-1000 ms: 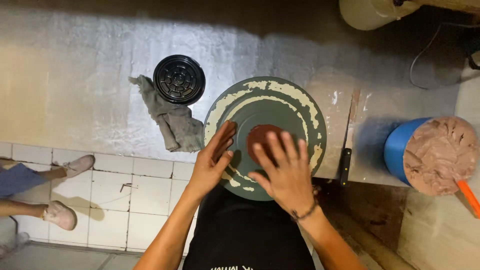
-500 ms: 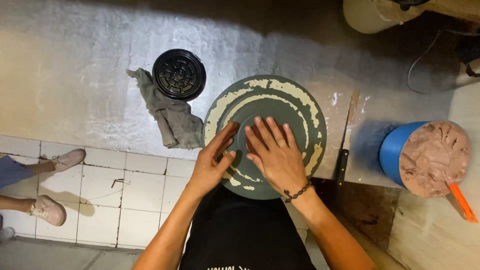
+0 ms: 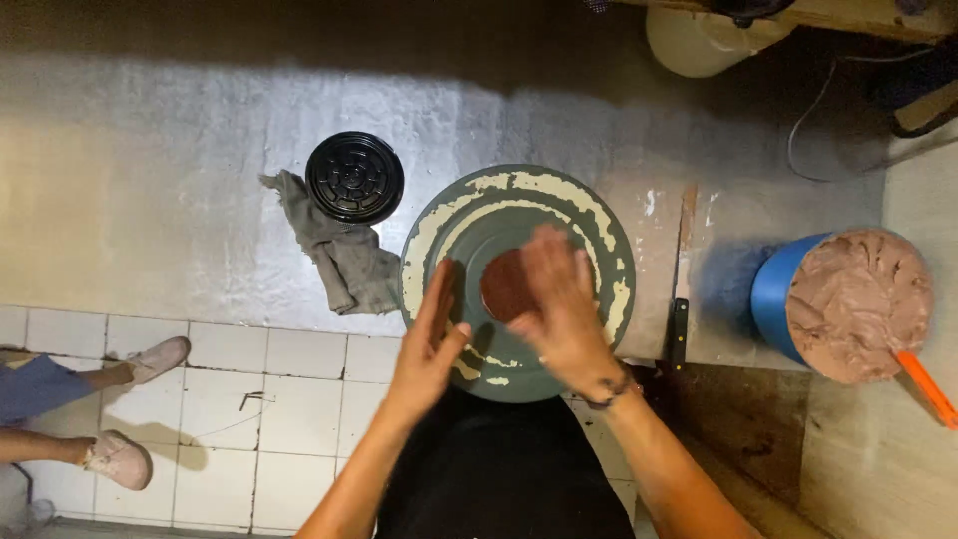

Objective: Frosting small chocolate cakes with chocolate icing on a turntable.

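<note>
On the wheel (image 3: 609, 260), both hands flank a clay disc (image 3: 502, 284).

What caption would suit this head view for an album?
Right hand pressing a clay disc on a green wheel, left hand beside it.

Dim scene, bright glare on the floor (image 3: 200, 200), motion-blurred right hand (image 3: 559, 299).

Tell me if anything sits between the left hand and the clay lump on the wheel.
Nothing visible does. The left hand stands edge-on over the green wheel, just beside the reddish clay lump, with only bare wheel surface between. The right hand lies on the lump's other side.
</note>
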